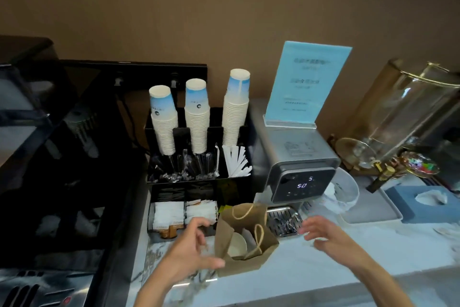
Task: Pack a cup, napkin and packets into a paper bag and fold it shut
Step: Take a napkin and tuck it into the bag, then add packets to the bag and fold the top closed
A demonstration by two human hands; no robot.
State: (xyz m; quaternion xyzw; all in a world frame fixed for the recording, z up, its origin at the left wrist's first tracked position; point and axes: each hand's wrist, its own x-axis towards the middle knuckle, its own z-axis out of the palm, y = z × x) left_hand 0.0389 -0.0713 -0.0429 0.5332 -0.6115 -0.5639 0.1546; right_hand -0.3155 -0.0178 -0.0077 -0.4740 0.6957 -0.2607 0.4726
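Observation:
A brown paper bag (245,237) with twine handles stands open on the marble counter (323,272). Inside it lies a white paper cup (236,244), with a pale napkin (249,234) beside it. My left hand (191,252) is just left of the bag, fingers spread, its thumb at the bag's lower left edge. My right hand (323,234) hovers to the right of the bag, fingers apart, holding nothing. White packets (185,213) fill the front compartments of a black organiser (154,222) behind my left hand.
The organiser also holds three stacks of paper cups (196,120), stirrers and white straws (236,160). A water dispenser (298,169) showing 50 stands behind the bag with a blue sign (306,82) on top. A tissue box (428,199) and glass jar (408,112) sit right. A black machine (62,157) fills the left.

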